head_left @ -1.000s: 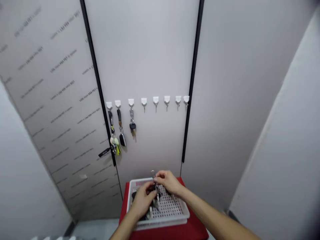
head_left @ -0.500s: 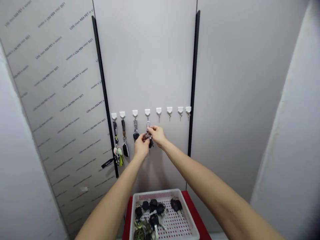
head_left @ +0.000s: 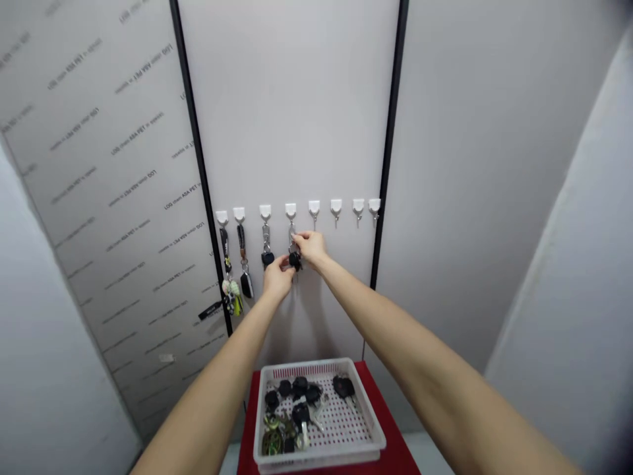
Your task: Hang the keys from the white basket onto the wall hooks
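High above the white basket (head_left: 346, 455), up against the wall, my key bunch (head_left: 295, 260) hangs by its metal clip, clip top right at a white hook (head_left: 290, 210); I can't tell if it's seated. Right hand (head_left: 311, 247): thumb and forefinger together, pinched on the clip. Left hand (head_left: 277, 278): fingertips at the dark key heads just below; touching, I think, but can't tell if clamped.

Doing this well, my judgement: light pinch high on the clip, fingers out of the hook's mouth, left hand damping swing, weight let down gently before either lets go. Risk: clip end slipping off the hook tip.

Surface and room: three hung key sets (head_left: 267, 257) above the basket, toward its left; four more hooks (head_left: 336, 206) above, toward its right. Loose keys (head_left: 301, 415) inside the basket, mostly its left half. Red stand (head_left: 397, 455) under it. Grey wall panel (head_left: 287, 119) behind it, black strips (head_left: 388, 158) either side, printed panel (head_left: 123, 264) off left, pale floor (head_left: 420, 445) below.
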A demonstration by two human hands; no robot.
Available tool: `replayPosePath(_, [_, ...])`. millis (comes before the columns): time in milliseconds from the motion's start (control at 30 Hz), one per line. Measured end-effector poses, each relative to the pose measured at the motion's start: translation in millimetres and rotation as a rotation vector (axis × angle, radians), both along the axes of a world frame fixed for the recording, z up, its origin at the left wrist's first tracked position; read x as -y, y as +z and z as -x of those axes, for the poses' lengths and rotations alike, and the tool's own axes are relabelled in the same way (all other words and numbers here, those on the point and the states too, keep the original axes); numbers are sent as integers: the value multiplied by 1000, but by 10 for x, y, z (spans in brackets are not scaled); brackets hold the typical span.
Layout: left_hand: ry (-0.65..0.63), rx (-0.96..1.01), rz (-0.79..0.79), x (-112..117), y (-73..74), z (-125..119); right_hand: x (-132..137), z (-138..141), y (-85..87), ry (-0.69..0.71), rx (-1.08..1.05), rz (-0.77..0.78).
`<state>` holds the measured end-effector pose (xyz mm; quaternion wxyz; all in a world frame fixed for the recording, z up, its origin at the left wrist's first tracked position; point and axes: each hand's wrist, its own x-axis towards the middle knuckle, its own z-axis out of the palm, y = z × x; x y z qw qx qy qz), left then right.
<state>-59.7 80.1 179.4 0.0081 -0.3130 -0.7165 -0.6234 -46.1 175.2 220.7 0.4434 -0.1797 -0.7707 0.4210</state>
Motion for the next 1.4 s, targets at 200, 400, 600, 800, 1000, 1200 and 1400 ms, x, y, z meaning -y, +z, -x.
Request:
replayPosePath(200, [-100,118,63,244,-720,-195,62,-548,-673,124,66,70])
replayPosePath(400, [-199,9,478,628,-1731,-546,247,-1294,-1962,342,539,46])
replayPosePath(600, [-215,-201,746,734,-1992,-694,328,-1445,-2353,161,691,-302])
replayPosePath(800, [-200,-213,797,720,-1990,-690,380,-1379,-2349,74,845,-457])
replayPosePath(1000, [-193,-190,786,740,-1975,-708,320,-1392,-2386,151,693,-152])
replayPosePath(1200, [-191,-188,769,748,-1943,-716,301,-1386,-2387,223,511,181])
replayPosePath(1400, [-167,-197,785,745,-1956,-714,309,-1405,-2357,144,422,160])
